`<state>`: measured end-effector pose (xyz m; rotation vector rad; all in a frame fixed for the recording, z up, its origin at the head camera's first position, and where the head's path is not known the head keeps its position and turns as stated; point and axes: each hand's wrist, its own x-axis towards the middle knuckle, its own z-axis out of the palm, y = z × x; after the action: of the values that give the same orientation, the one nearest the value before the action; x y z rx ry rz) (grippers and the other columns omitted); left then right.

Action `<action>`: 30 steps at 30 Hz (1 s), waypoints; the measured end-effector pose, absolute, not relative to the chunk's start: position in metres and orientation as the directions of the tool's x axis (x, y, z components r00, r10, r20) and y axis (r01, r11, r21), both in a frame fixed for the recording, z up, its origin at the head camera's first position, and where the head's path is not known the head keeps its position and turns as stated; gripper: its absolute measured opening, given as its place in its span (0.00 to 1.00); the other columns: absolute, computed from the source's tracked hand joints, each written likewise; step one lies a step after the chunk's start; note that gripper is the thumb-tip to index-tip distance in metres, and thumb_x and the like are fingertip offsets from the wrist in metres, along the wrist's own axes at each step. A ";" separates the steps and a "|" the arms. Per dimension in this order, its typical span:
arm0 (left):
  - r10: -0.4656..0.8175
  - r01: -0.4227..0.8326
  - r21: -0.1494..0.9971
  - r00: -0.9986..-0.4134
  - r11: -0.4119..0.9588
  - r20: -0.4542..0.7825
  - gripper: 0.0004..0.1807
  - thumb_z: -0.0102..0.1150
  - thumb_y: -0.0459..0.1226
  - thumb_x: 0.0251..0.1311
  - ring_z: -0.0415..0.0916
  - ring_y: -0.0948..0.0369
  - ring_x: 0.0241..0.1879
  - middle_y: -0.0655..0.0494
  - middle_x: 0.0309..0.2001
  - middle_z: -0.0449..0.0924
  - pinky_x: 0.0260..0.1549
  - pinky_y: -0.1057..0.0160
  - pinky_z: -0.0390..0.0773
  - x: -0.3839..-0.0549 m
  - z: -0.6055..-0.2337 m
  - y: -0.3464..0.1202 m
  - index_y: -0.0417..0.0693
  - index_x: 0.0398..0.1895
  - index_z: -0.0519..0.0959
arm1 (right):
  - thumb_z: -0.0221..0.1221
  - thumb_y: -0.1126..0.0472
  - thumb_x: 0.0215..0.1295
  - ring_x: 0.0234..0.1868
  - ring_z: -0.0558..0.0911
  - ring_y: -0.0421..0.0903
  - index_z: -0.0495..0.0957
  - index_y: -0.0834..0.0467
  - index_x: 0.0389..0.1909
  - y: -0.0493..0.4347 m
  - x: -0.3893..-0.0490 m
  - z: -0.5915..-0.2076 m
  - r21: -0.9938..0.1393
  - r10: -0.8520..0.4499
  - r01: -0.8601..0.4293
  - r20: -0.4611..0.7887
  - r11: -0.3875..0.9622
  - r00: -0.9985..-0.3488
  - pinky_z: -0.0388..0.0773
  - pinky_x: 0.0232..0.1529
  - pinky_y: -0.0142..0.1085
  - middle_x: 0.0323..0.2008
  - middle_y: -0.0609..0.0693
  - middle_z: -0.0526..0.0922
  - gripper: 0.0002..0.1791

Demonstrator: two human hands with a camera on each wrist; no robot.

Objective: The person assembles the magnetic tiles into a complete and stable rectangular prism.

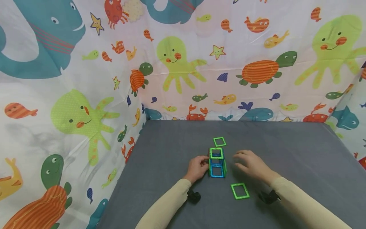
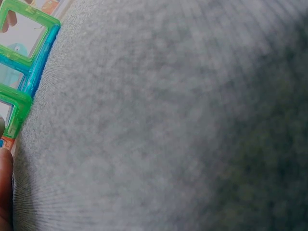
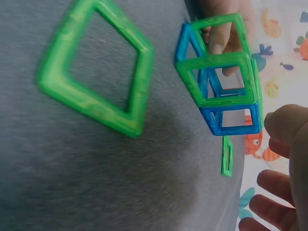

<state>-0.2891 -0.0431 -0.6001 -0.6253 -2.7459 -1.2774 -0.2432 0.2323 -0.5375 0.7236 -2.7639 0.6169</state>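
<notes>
A small box-like structure of blue and green magnetic tiles (image 1: 216, 165) stands on the grey table. My left hand (image 1: 195, 170) is at its left side, thumb and fingers gripping a tile there; a bit of orange shows beside them in the left wrist view. To the structure's right, my right hand (image 1: 253, 165) hovers apart from it, fingers spread and holding nothing. One loose green square tile (image 1: 242, 197) lies flat in front of the right hand. Another green square tile (image 1: 220, 145) lies just beyond the structure.
The grey table (image 1: 171, 140) meets a white curtain (image 1: 194, 105) with printed sea animals at the back and sides. Dark wrist cameras sit under both forearms, close above the tabletop.
</notes>
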 end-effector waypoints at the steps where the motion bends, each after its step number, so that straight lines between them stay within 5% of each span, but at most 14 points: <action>1: 0.338 0.378 0.723 -0.918 0.578 0.210 0.15 0.64 0.33 0.62 0.71 0.70 0.26 0.54 0.32 0.83 0.28 0.72 0.71 -0.289 -0.600 -0.044 0.44 0.52 0.86 | 0.68 0.61 0.64 0.56 0.81 0.61 0.85 0.60 0.51 0.234 -0.240 -0.539 -0.342 -0.420 -0.512 0.309 0.788 -0.853 0.79 0.55 0.58 0.54 0.61 0.84 0.16; 16: 0.335 0.374 0.726 -0.919 0.577 0.207 0.15 0.63 0.33 0.62 0.71 0.70 0.27 0.54 0.32 0.83 0.29 0.72 0.72 -0.289 -0.600 -0.044 0.45 0.52 0.86 | 0.71 0.54 0.59 0.54 0.82 0.53 0.84 0.51 0.53 0.233 -0.183 -0.562 -0.362 -0.526 -0.573 0.227 0.735 -0.819 0.82 0.48 0.50 0.55 0.52 0.83 0.20; 30: 0.322 0.360 0.717 -0.926 0.597 0.197 0.15 0.64 0.35 0.63 0.70 0.72 0.27 0.56 0.32 0.82 0.28 0.73 0.71 -0.288 -0.601 -0.043 0.46 0.52 0.86 | 0.73 0.59 0.51 0.49 0.81 0.49 0.86 0.43 0.46 0.227 -0.170 -0.578 -0.307 -0.582 -0.646 0.280 0.699 -0.763 0.81 0.45 0.46 0.52 0.49 0.84 0.19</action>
<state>-0.2879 -0.0427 -0.6012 -0.5906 -2.7652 -1.2569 -0.1700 0.2275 -0.5782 0.9997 -2.7453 0.5883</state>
